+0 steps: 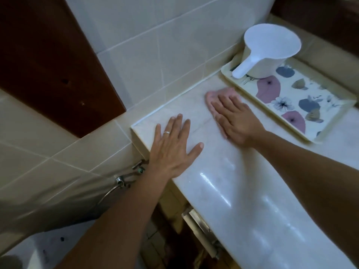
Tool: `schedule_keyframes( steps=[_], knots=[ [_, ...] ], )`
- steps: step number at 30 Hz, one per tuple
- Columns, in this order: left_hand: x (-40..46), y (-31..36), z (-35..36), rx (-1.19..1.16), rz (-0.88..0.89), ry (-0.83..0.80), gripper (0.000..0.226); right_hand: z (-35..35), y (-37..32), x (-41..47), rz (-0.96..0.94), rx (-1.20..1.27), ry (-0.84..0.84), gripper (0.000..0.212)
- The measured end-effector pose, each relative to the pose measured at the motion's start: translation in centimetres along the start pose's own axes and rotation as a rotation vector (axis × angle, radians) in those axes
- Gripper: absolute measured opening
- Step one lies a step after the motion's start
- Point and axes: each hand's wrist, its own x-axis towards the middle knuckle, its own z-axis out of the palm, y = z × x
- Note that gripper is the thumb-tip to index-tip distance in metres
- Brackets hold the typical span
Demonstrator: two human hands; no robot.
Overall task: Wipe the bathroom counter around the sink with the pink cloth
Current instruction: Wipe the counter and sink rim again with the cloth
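Note:
The pale marble counter (223, 171) runs from the tiled wall corner toward the lower right, glossy with reflections. My right hand (236, 121) lies flat on the pink cloth (215, 95), pressing it onto the counter near the back wall; the cloth shows beyond my fingertips and along my hand's left edge. My left hand (174, 146), with a ring on one finger, rests flat and spread on the counter's left end, holding nothing. No sink is in view.
A floral tray (303, 105) sits just right of the cloth, carrying a white plastic water scoop (270, 47). Below the counter's left end are a metal spray hose fitting (126, 177) and a metal bracket (202, 228). Tiled walls close the back and left.

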Motion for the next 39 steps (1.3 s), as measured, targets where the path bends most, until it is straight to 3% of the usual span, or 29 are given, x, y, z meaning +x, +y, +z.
schedule_keyframes(
  steps=[2,4,8,10,13,16,18,22,25,28,30,33,35,36,39],
  knots=[
    [0.3,-0.1,0.3,0.063,-0.012,0.006,0.086,-0.5,-2.3,3.1,0.132,0.035,0.06,0.062],
    [0.5,-0.1,0.4,0.095,-0.016,0.008,0.087,-1.0,-4.9,4.4,0.15,0.08,0.034,0.056],
    [0.4,-0.1,0.4,0.115,-0.006,0.018,0.088,0.5,-0.7,0.4,-0.242,0.007,-0.018,0.054],
    [0.4,-0.2,0.3,0.111,-0.004,0.017,0.089,0.6,2.4,-0.1,-0.105,-0.013,0.019,0.061],
    [0.6,-0.1,0.3,0.112,0.012,0.019,0.088,-0.7,-0.7,0.8,0.194,0.087,0.058,0.064],
    [0.3,-0.2,0.2,0.086,0.029,0.014,0.087,0.0,-4.7,-5.1,0.052,0.112,0.016,0.057],
    [0.1,-0.2,0.0,0.071,0.06,0.01,0.085,0.1,-2.8,-11.9,-0.057,0.093,0.003,0.053],
    [0.1,1.9,0.1,0.05,0.211,-0.076,0.081,-0.4,4.1,-15.6,0.171,0.013,0.031,0.055],
    [-0.5,4.7,0.7,0.003,0.302,-0.122,0.077,0.0,0.2,-14.5,0.393,0.098,0.088,0.056],
    [-1.7,5.6,1.4,0.069,0.334,-0.137,0.079,0.0,-3.3,-21.3,0.199,0.103,0.038,0.054],
    [-2.0,5.7,1.6,0.131,0.345,-0.137,0.08,0.1,-0.6,-26.3,0.153,0.049,0.016,0.053],
    [-1.9,5.8,1.7,0.158,0.349,-0.128,0.082,0.4,3.8,-27.2,0.492,0.035,0.037,0.055],
    [-1.8,5.8,1.9,0.173,0.358,-0.13,0.082,0.7,1.4,-24.6,0.703,0.059,0.099,0.059],
    [-1.8,5.7,1.9,0.18,0.357,-0.128,0.083,1.1,-1.1,-24.0,0.714,0.063,0.111,0.059],
    [-2.0,5.7,1.8,0.18,0.347,-0.123,0.085,1.2,-7.6,-28.3,0.406,0.099,0.029,0.057]
  ],
)
